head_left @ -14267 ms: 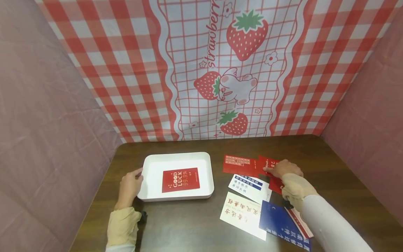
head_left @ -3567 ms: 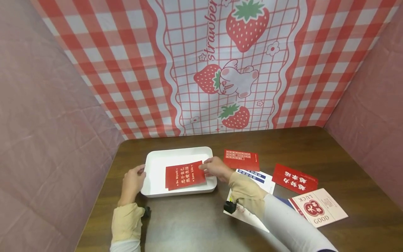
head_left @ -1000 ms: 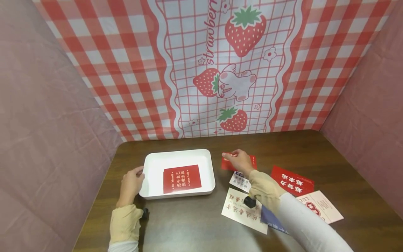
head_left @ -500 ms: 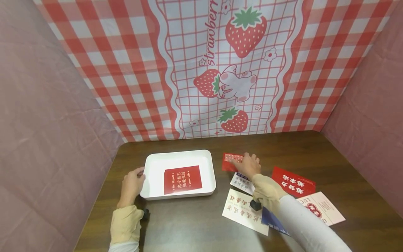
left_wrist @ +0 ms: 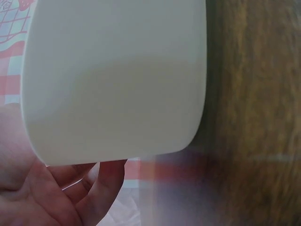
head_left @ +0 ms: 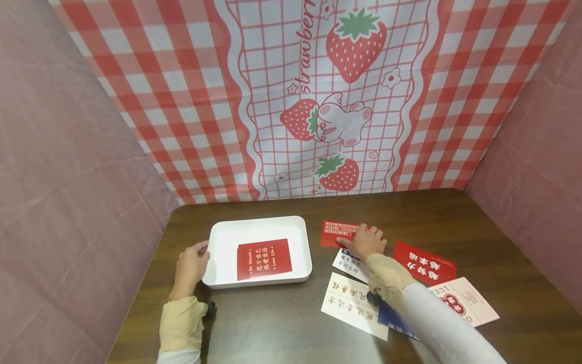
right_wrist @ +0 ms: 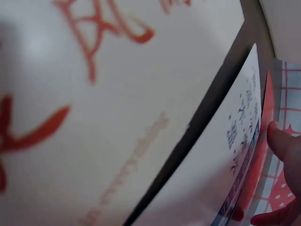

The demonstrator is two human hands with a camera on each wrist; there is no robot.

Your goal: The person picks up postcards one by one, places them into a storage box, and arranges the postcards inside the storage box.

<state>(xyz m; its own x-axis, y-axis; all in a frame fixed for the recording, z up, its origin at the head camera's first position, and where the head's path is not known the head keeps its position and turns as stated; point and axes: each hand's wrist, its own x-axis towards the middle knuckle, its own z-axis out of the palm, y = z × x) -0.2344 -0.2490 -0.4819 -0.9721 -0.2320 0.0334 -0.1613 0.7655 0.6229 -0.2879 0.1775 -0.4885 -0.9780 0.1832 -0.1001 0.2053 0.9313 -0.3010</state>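
R hand [head_left: 366, 243] lay flat w/ fingers straight on red card [head_left: 335, 234]; L hand [head_left: 190, 267] gripped white tray [head_left: 256, 225] edge beside it.

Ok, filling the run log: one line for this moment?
left hand: holds tray edge | right hand: on red grid card | tray: red card inside
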